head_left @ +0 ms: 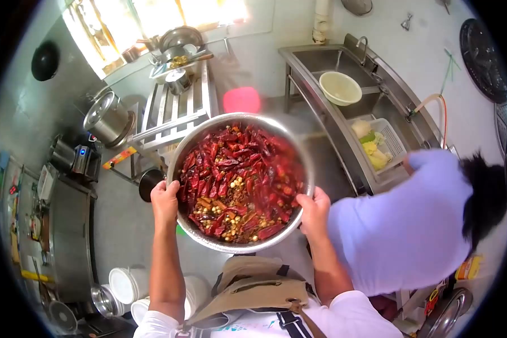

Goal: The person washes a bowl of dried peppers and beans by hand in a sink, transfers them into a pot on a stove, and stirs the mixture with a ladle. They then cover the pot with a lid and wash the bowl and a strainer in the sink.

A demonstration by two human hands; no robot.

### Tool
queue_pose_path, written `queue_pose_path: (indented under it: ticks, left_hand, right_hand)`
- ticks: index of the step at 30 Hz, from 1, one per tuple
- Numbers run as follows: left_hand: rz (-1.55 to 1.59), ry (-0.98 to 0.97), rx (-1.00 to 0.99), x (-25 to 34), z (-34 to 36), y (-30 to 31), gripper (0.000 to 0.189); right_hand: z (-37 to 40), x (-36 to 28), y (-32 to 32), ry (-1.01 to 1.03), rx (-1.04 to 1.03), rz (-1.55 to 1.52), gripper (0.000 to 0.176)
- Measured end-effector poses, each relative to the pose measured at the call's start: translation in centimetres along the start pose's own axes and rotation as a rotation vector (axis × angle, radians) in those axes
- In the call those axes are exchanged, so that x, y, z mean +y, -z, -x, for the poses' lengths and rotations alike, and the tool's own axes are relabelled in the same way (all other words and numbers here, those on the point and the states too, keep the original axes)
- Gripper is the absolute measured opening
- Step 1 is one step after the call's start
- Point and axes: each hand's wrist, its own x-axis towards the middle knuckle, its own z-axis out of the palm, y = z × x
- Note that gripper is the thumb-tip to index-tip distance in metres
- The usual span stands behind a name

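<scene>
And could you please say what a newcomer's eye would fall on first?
Probably the metal basin of dark red chillies, mid-view, with the left hand and right hand gripping opposite sides of its rim. Next, perhaps, the bright pink item just beyond it, and the co-worker's lavender top beside the steel sink at right.
</scene>
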Motion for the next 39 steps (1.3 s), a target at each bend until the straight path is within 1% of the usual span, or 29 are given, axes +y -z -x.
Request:
queue_pose_path:
  ticks: [2,4,5,6,8,9,10,13,14,15,17,18,19,20,21,23,24,27,28,31,32,34,35,36,37,38,39]
  left_hand:
    - [-0.018,0.001,-0.042,-1.9,-4.1,-2.3,0.016]
    - [-0.018,-0.033,-0.054,-2.4,-9.7,-6.9,0.016]
    - [-0.005,-0.05,-0.057,-2.8,-11.4,-8.8,0.017]
    - [-0.039,-0.052,-0.05,-2.5,-12.6,-10.9,0.019]
    - [0.049,-0.092,-0.088,-3.3,-15.8,-15.0,0.015]
    - [0.097,-0.119,-0.117,-2.5,-17.5,-16.9,0.014]
    - [0.075,-0.076,-0.132,-1.3,-18.6,-17.5,0.014]
    - [0.131,-0.038,-0.119,-0.6,-23.4,-22.3,0.014]
    - [0.07,-0.026,-0.117,-1.3,-25.7,-23.4,0.014]
    - [0.082,-0.014,-0.11,-1.0,-27.5,-25.0,0.014]
    - [0.092,-0.023,-0.177,-3.7,-33.3,-26.6,0.024]
    - [0.082,-0.033,-0.115,-3.6,-34.5,-28.7,0.019]
    - [0.089,-0.064,-0.057,-3.4,-36.6,-30.9,0.015]
    - [0.08,-0.072,-0.068,-4.9,-39.2,-32.1,0.015]
    - [-0.027,-0.075,-0.062,-3.9,-40.6,-33.0,0.014]
    - [0.043,-0.03,-0.092,-2.7,-43.6,-36.0,0.015]
    - [0.04,-0.029,-0.061,-2.3,-45.0,-39.2,0.015]
    - [-0.006,-0.047,-0.066,-2.0,-49.8,-45.4,0.016]
    - [-0.013,-0.054,-0.067,-2.5,-51.9,-47.4,0.016]
    - [0.138,0.007,-0.115,-2.9,-58.1,-53.0,0.015]
    - [0.019,-0.045,-0.113,-3.1,-60.1,-54.6,0.016]
    - [0.04,-0.046,-0.143,-2.9,-64.4,-58.5,0.017]
    - [0.048,-0.031,-0.147,-3.1,-66.0,-60.1,0.018]
    - [0.051,-0.042,-0.147,-2.8,-67.5,-61.8,0.02]
    - [0.01,-0.024,-0.153,-3.0,-69.3,-63.1,0.022]
    - [-0.015,-0.044,-0.115,-3.6,-68.6,-64.5,0.022]
    - [-0.005,-0.08,-0.142,-3.6,-70.1,-66.6,0.023]
  right_hand:
    - [-4.0,1.3,0.2,0.03,-0.024,-0.054,0.015]
    - [-10.6,3.5,0.5,0.047,0.01,-0.035,0.015]
    - [-13.3,4.4,1.0,0.054,0.023,-0.024,0.015]
    - [-15.2,3.8,1.1,0.055,0.042,-0.027,0.015]
    - [-19.4,3.8,2.3,0.044,0.041,-0.044,0.014]
    - [-21.3,3.3,2.3,0.049,0.047,-0.055,0.013]
    - [-22.0,2.6,1.6,0.046,0.072,-0.003,0.01]
    - [-28.0,2.4,1.1,0.059,0.088,0.009,0.007]
    - [-30.2,2.7,0.9,0.062,0.099,0.037,0.004]
    - [-33.0,2.9,0.8,0.101,0.089,0.059,0.004]
    - [-37.4,4.1,-0.1,0.138,0.068,0.104,0.004]
    - [-40.1,3.7,-0.4,0.139,0.069,0.146,0.004]
    - [-43.8,3.6,-0.9,0.194,0.065,0.166,0.003]
    - [-46.4,3.8,-1.0,0.222,0.072,0.188,0.002]
    - [-47.6,4.8,-1.6,0.222,0.085,0.216,0.001]
    - [-52.6,4.0,-1.9,0.15,0.115,0.246,0.002]
    - [-55.2,2.3,-1.3,0.11,0.119,0.237,0.006]
    - [-63.5,2.6,0.2,0.156,0.122,0.283,0.011]
    - [-66.1,2.3,0.1,0.162,0.159,0.307,0.016]
    - [-72.8,2.3,-0.7,0.194,0.153,0.33,0.019]
    - [-74.6,2.2,-0.9,0.149,0.193,0.411,0.019]
    - [-79.2,3.6,-1.0,0.23,0.26,0.483,0.019]
    - [-81.3,4.4,-0.9,0.256,0.284,0.529,0.019]
    - [-82.9,4.1,-0.9,0.176,0.275,0.563,0.021]
    - [-84.1,4.4,-1.2,0.188,0.291,0.56,0.022]
    - [-86.3,4.4,0.6,0.184,0.245,0.526,0.024]
    - [-88.3,4.2,1.1,0.221,0.263,0.505,0.026]
